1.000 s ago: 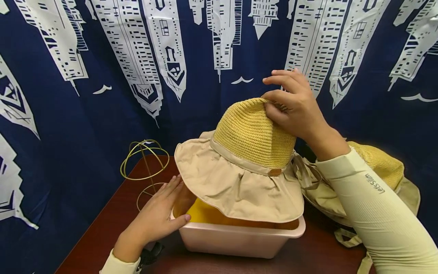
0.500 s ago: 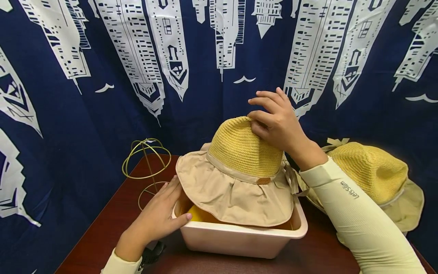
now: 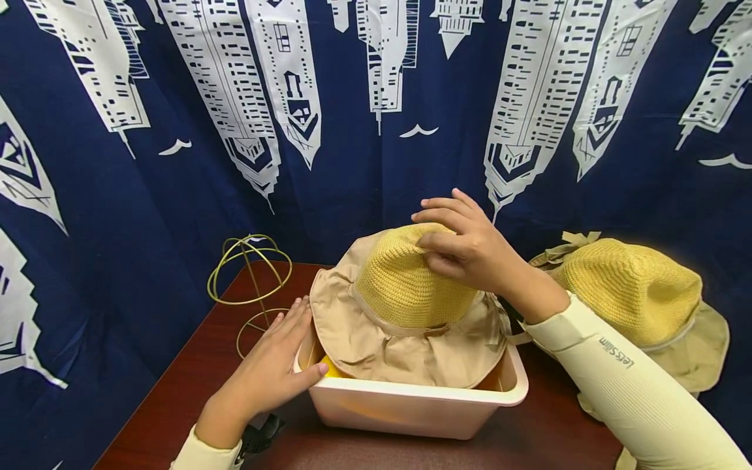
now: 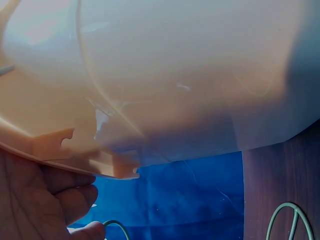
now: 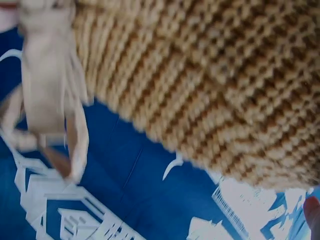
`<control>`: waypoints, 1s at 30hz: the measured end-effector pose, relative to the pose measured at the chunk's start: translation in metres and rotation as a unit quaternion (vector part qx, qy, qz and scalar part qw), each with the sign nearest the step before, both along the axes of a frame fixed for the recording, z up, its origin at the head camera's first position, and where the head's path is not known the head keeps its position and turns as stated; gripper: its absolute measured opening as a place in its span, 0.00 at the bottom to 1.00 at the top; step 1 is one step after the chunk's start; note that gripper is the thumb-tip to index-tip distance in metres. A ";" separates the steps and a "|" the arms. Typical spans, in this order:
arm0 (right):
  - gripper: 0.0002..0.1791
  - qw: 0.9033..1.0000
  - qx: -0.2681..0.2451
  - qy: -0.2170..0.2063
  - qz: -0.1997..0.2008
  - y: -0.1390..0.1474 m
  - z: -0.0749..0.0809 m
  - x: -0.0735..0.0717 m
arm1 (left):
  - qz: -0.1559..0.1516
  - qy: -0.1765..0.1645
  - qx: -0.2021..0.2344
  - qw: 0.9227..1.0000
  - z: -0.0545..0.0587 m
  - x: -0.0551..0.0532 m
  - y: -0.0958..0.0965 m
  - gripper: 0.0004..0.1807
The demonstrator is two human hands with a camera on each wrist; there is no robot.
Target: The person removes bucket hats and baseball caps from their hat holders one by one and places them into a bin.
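In the head view, a sun hat with a yellow knitted crown (image 3: 405, 287) and a wide beige brim sits inside a pale pink plastic tub (image 3: 405, 411). My right hand (image 3: 470, 248) pinches the top of the crown between thumb and fingers. The crown's ribbed knit (image 5: 200, 90) and a beige ribbon bow (image 5: 47, 75) fill much of the right wrist view. My left hand (image 3: 270, 359) rests along the tub's left rim, fingers extended and thumb over the front rim. From the left wrist, the tub's side (image 4: 190, 100) shows close up. Something bright yellow (image 3: 333, 369) peeks out under the brim.
A second yellow and beige hat (image 3: 634, 287) lies on the dark red table (image 3: 176, 405) at the right, partly behind my right forearm. A gold wire hat stand (image 3: 249, 271) stands at the back left. A navy curtain (image 3: 341, 196) printed with white buildings hangs behind.
My right hand has lowered the hat into the tub, moving down and somewhat left. The brim now lies further inside the rim, covering more of the yellow thing. My left hand has stayed put.
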State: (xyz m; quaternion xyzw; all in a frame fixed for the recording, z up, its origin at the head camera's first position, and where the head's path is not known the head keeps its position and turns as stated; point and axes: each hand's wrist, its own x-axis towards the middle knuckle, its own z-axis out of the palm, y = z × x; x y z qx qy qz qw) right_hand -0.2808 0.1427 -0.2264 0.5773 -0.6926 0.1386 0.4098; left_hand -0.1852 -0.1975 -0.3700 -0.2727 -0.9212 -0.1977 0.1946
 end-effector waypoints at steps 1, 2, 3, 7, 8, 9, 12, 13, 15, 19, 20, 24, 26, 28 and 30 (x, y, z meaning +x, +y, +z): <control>0.06 1.000 0.011 -0.012 0.012 -0.001 -0.003 0.003 | 0.000 0.001 -0.001 1.000 0.000 0.000 0.000 0.48; 0.06 0.999 0.025 -0.023 0.024 -0.004 -0.007 0.006 | -0.001 0.003 -0.002 1.000 0.000 0.000 0.000 0.48; 0.06 0.998 0.042 -0.033 0.035 -0.006 -0.012 0.009 | -0.001 0.004 -0.002 1.000 0.000 0.000 0.000 0.48; 0.06 0.989 0.122 -0.052 0.062 -0.019 -0.030 0.020 | -0.003 0.004 -0.001 1.000 0.001 0.000 0.000 0.48; 0.06 0.986 0.142 -0.052 0.066 -0.022 -0.035 0.022 | -0.003 0.004 -0.001 1.000 0.001 0.000 -0.001 0.48; 0.06 0.984 0.159 -0.051 0.068 -0.026 -0.038 0.025 | -0.003 0.004 0.000 1.000 0.001 0.000 -0.001 0.48; 0.07 0.975 0.202 -0.056 0.067 -0.034 -0.047 0.030 | -0.003 0.004 -0.001 1.000 0.001 0.000 -0.001 0.48; 0.08 0.973 0.215 -0.058 0.064 -0.036 -0.049 0.032 | -0.004 0.002 0.001 1.000 0.001 0.000 0.000 0.48; 0.10 0.968 0.235 -0.062 0.057 -0.037 -0.052 0.034 | -0.005 -0.003 0.004 1.000 0.001 0.001 0.000 0.48; 0.17 0.965 0.252 -0.054 0.048 -0.033 -0.052 0.034 | -0.006 -0.018 0.007 1.000 0.001 0.002 0.001 0.49; 0.19 0.966 0.251 -0.047 0.047 -0.032 -0.051 0.034 | -0.006 -0.021 0.005 1.000 0.001 0.002 0.001 0.49; 0.28 0.969 0.245 -0.009 0.041 -0.023 -0.041 0.031 | -0.004 -0.021 -0.001 1.000 0.001 0.001 0.000 0.49; 0.32 0.969 0.245 0.005 0.036 -0.016 -0.033 0.029 | -0.003 -0.013 -0.004 1.000 0.001 0.001 0.000 0.49; 0.35 0.970 0.242 0.013 0.028 -0.008 -0.023 0.026 | -0.003 -0.006 -0.006 1.000 0.001 0.001 0.000 0.49; 0.38 0.971 0.239 0.016 0.018 0.001 -0.013 0.021 | -0.001 -0.005 -0.006 1.000 0.001 0.001 -0.001 0.49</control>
